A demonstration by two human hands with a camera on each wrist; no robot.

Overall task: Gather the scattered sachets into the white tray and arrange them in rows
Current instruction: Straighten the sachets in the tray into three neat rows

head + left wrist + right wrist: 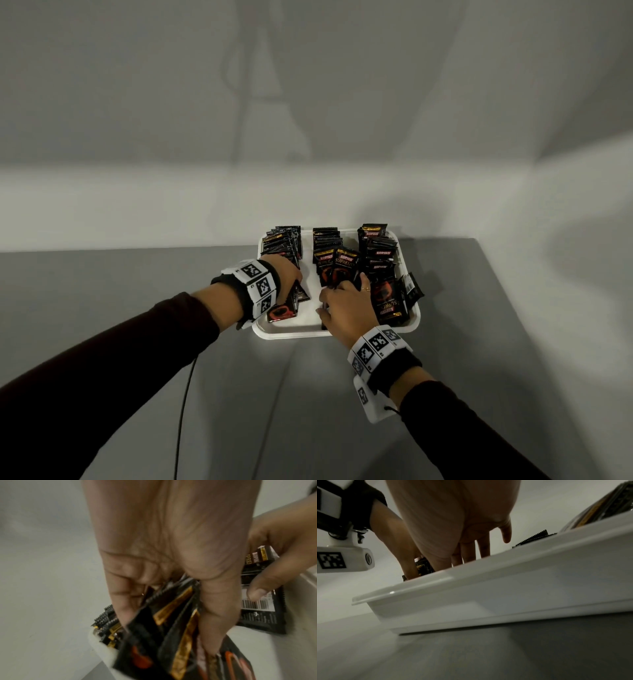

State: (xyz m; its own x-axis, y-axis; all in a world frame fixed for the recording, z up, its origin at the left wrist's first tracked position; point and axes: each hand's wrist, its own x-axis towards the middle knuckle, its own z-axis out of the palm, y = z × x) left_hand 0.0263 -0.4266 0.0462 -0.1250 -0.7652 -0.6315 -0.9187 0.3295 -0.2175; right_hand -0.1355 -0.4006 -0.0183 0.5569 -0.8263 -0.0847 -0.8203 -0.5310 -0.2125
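Sachets: small black foil packs with red/gold "KOPIKO" print, all inside the white rectangular plastic tray [337,331] at centre of the head view, on the grey tabletop [479,394] against the pale wall. Three rows stand on edge: left row [284,241], middle row [327,240], right row [376,248]. Middle row's front packs lean toward the camera. A few loose sachets [390,301] lie flat at the tray's lower right, one [412,287] hanging over the right rim.

Left hand [282,274] at the near end of the left row, centre-left of frame. Left wrist view: fingers [123,599] and thumb [217,608] clamped on a small fanned bunch of sachets [173,626], tops splayed; more of the row visible behind, lower left of that frame.

Right hand [346,303] in the tray at the near end of the middle row, fingers curled down onto the front sachets [339,270]. Left wrist view, right edge: its thumb [260,591] presses a pack's barcode back [257,609], other fingers wrapped behind the packs. Right wrist view sits low outside the tray wall [488,588]; fingers drop behind the rim, tips hidden.

Both wrists carry white bands with black square markers [257,284]. Thin black cable [183,411] trails across the table at lower left.
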